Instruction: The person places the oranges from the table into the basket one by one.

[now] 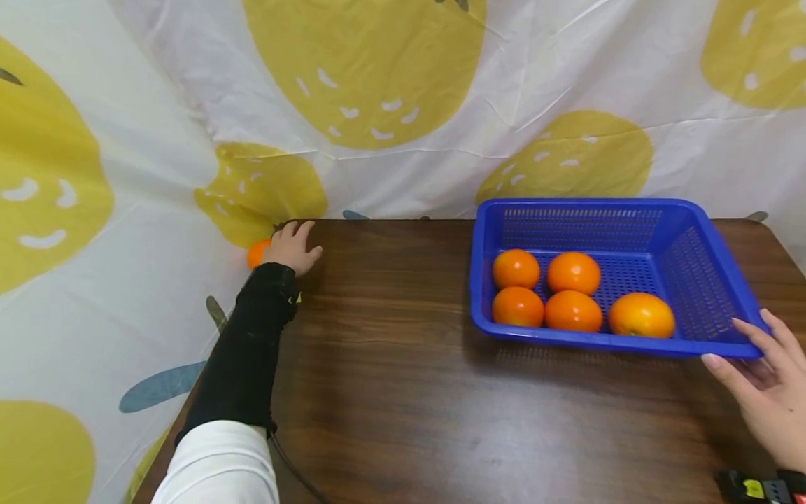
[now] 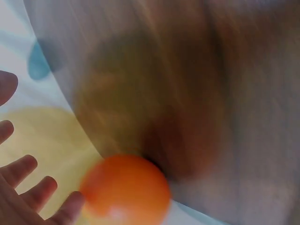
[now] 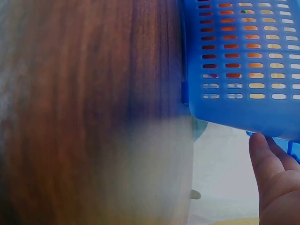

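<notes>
At the far left corner of the table, my left hand [image 1: 292,250] is over and beside a smooth round orange [image 1: 256,254], which it partly covers in the head view. Its fingers are spread in the left wrist view, where the orange [image 2: 126,190] lies close to the nearest finger; whether they touch cannot be told. On the right, my right hand [image 1: 771,381] grips the near right corner of a blue plastic basket [image 1: 585,339]. In the right wrist view its thumb [image 3: 265,154] lies against the basket's edge. Several oranges [image 1: 573,311] sit inside the basket, toward its left and front.
The dark wooden table [image 1: 390,392] stretches between the left hand and the basket. A white cloth [image 1: 403,182] with yellow fruit prints hangs along the back and left edges. A dark cable [image 1: 292,462] trails from the left sleeve.
</notes>
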{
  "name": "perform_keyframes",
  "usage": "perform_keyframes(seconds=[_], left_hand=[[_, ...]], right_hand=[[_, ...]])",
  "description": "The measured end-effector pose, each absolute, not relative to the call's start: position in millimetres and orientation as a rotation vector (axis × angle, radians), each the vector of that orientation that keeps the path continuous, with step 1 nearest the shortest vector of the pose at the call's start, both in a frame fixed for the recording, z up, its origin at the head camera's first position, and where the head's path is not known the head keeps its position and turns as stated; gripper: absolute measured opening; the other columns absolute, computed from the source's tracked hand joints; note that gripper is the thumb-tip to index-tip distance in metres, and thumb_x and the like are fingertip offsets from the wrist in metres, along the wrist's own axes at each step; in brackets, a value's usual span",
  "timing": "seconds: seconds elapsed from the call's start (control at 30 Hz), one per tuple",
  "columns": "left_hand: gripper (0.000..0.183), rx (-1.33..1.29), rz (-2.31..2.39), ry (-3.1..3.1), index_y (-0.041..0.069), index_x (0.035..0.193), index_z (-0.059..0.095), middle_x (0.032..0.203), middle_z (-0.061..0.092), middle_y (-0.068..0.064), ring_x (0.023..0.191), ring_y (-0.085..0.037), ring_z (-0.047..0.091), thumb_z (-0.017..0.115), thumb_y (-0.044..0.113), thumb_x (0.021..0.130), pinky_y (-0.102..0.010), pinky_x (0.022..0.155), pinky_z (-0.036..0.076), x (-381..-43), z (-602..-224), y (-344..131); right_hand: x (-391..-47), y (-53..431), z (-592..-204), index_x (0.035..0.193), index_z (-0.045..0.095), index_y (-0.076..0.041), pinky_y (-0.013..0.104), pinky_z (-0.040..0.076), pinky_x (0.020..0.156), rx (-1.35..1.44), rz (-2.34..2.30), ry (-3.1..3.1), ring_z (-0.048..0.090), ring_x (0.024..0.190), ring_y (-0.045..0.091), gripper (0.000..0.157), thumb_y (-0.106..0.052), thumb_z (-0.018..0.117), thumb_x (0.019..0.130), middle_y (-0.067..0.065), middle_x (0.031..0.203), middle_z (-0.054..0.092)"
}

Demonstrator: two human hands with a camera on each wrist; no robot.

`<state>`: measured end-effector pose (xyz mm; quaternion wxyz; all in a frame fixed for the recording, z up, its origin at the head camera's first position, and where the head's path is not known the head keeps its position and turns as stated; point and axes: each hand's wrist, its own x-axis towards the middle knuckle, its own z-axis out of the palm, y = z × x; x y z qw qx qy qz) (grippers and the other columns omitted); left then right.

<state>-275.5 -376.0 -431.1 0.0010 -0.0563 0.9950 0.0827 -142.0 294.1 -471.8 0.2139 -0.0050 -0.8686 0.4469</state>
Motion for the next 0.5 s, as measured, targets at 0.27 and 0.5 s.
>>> perform_keyframes(seconds=[0.27,0.5], left_hand=[[0.064,-0.274,0.273,3.11,0.019,0.147,0.019,0.149,0.017,-0.024,0.129,-0.048,0.016,0.045,0.041,0.092,-0.069,0.096,0.026,-262,-438,-407],[0.063,-0.312,0.256,3.116,0.017,0.146,0.022,0.148,0.016,-0.026,0.129,-0.05,0.013,0.042,0.041,0.091,-0.071,0.097,0.022,-257,-438,-419]], right_hand=[[-142,292,-473,0.136,0.044,-0.006,0.008,0.029,0.089,-0.03,1.246,-2.413,0.037,0.123,0.026,0.054,-0.002,0.06,0.085,0.003,0.15,0.019],[-142,294,-477,0.138,0.043,-0.008,0.009,0.028,0.094,-0.048,1.29,-2.397,0.033,0.127,0.024,0.056,-0.001,0.06,0.085,0.001,0.151,0.016]])
